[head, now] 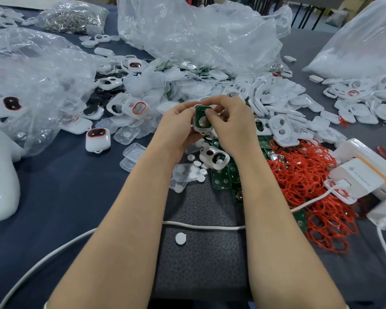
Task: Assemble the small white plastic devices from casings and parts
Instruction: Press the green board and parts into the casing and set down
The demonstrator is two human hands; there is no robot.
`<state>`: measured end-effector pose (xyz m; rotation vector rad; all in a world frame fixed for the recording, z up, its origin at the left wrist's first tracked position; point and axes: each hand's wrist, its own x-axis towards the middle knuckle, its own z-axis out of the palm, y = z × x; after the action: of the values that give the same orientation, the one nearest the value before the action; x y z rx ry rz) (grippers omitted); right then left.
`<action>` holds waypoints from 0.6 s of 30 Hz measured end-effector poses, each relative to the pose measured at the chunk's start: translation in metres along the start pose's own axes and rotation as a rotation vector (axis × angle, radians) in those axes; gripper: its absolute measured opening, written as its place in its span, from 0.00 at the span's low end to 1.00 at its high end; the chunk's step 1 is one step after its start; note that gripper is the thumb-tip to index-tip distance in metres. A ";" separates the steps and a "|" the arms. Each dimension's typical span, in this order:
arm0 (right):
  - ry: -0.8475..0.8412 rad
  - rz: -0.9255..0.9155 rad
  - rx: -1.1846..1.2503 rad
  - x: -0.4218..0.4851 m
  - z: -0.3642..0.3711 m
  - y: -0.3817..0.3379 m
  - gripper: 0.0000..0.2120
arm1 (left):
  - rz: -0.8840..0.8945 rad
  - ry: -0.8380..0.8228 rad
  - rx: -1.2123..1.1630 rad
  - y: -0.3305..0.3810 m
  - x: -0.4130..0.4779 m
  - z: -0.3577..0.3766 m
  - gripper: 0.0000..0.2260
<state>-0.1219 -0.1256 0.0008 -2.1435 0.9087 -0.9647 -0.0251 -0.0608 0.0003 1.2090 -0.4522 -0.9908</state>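
Observation:
In the middle of the head view both hands hold one white casing [201, 128] above the table. My left hand [180, 123] grips the casing from the left and below. A green circuit board [202, 115] with a round metal contact lies in the casing, and my right hand [230, 121] pinches the board's top edge with thumb and forefinger. Below the hands lie another open white casing [214, 157], loose green boards [223, 178] and small white discs [197, 163]. A finished white device [97, 139] with a red-ringed window stands to the left.
A heap of white casings [276, 101] and clear covers spreads behind the hands. Red rubber rings [308, 181] pile up at the right beside white chargers [361, 175] and a white cable [201, 226]. Crumpled plastic bags [198, 32] fill the back and left.

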 end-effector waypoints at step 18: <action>0.034 0.166 0.198 0.001 0.007 0.002 0.02 | 0.246 -0.082 0.182 -0.007 0.001 -0.004 0.11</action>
<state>-0.1165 -0.1260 -0.0036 -1.8614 0.9489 -0.9671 -0.0245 -0.0593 -0.0079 1.2435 -0.7502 -0.8020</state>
